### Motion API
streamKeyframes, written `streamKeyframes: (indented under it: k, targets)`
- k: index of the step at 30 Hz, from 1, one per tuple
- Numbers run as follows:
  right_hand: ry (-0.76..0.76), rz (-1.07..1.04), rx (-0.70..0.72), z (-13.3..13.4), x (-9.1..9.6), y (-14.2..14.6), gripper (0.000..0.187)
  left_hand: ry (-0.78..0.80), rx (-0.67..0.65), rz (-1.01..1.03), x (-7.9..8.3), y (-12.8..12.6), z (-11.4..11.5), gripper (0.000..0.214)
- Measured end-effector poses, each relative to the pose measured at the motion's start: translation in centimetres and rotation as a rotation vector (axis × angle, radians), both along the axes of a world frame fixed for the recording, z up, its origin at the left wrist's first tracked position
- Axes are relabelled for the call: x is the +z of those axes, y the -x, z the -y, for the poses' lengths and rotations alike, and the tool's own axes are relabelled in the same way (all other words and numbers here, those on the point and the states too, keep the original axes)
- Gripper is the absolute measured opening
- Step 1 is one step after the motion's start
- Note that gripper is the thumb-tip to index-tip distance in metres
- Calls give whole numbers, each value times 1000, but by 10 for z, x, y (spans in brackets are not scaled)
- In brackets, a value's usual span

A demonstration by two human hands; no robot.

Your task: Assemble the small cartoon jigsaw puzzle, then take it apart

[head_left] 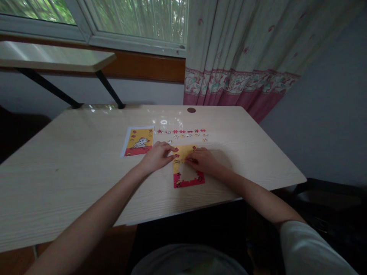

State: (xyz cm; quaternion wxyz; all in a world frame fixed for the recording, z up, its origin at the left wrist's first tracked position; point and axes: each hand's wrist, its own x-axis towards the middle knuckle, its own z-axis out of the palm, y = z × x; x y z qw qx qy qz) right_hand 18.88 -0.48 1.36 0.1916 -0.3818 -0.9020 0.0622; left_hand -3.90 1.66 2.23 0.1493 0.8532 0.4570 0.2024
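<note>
A partly built jigsaw puzzle (187,173) in yellow and red lies on the light wooden table (71,172), with an unfilled gap in its middle. My left hand (156,156) rests at the puzzle's upper left edge, fingers stretched out and pressing flat. My right hand (202,159) lies on the puzzle's upper right part, fingers curled down onto the pieces; what is under the fingertips is hidden. Several loose puzzle pieces (183,133) lie in rows just beyond the hands. A reference picture (138,141) of the puzzle lies to the left of them.
A small round hole cover (191,110) sits near the table's far edge. Behind the table are a window, a wall shelf (54,57) on black brackets and a flowered curtain (243,57). The floor beside the table is dark.
</note>
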Motion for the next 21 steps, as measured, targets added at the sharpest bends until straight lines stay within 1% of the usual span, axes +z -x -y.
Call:
streamKeyframes:
  k: [4, 8, 17, 21]
  targets:
    - [3, 16, -15, 0, 1, 2, 16, -8, 0, -2, 4, -3, 4, 22]
    - [6, 29, 2, 0, 1, 2, 16, -26, -9, -14, 5, -7, 8, 24]
    - [-16, 16, 8, -1, -5, 1, 16, -37, -33, -34, 2, -11, 10, 26]
    - [-34, 8, 5, 0, -3, 1, 17, -22, -8, -45, 5, -13, 11, 25]
